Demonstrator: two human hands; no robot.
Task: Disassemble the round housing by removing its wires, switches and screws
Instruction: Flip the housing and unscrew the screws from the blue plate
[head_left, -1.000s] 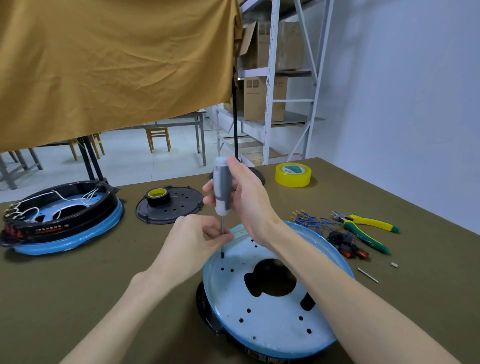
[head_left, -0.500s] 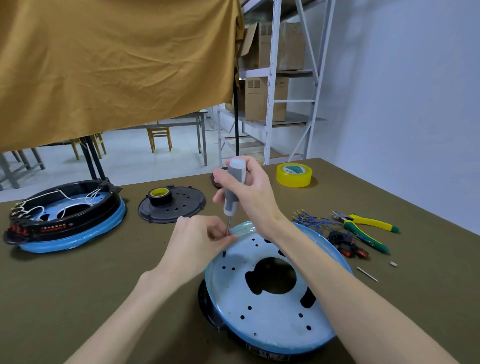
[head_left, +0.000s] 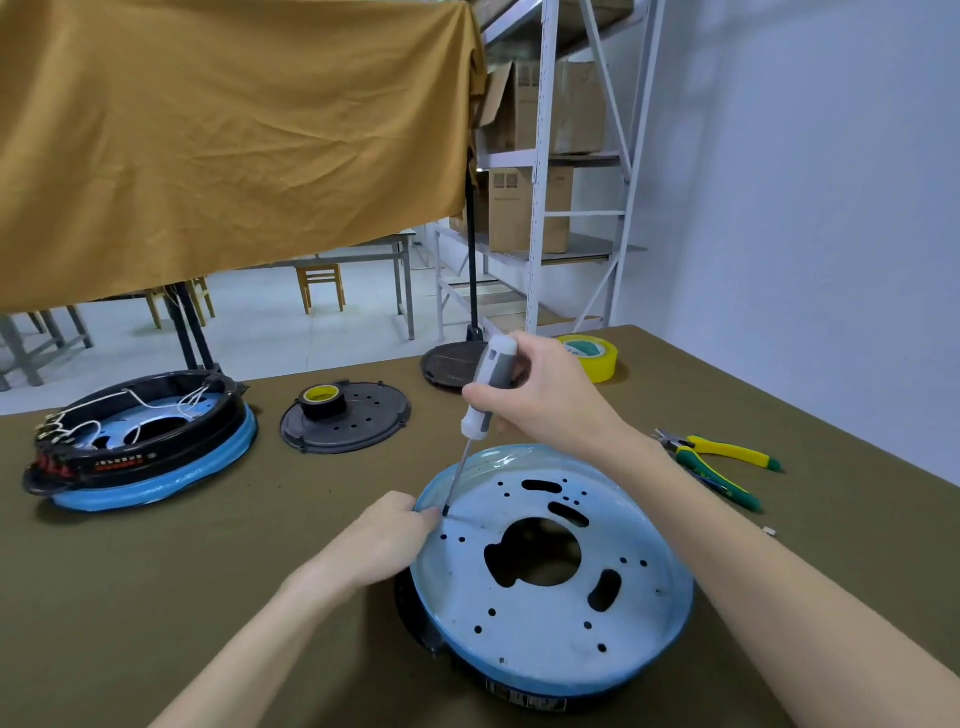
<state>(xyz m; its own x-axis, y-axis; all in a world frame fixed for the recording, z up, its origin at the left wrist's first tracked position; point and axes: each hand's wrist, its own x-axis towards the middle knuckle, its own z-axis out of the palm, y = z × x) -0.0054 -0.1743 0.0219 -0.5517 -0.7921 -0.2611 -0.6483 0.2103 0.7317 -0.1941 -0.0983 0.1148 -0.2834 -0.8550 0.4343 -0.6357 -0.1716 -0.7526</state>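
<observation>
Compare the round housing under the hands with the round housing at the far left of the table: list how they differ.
The near housing shows a bare plate of holes, no wires visible; the far-left housing still carries white wires and red switches at its rim. The near one is being worked, left hand at its rim, right hand holding a screwdriver to it; the far-left one lies untouched. Both are round, black-bodied, blue-wrapped.

Pale blue round housing (head_left: 550, 618), grey-white screwdriver (head_left: 485, 389), yellow-green pliers (head_left: 719, 462), olive table (head_left: 156, 571).
</observation>
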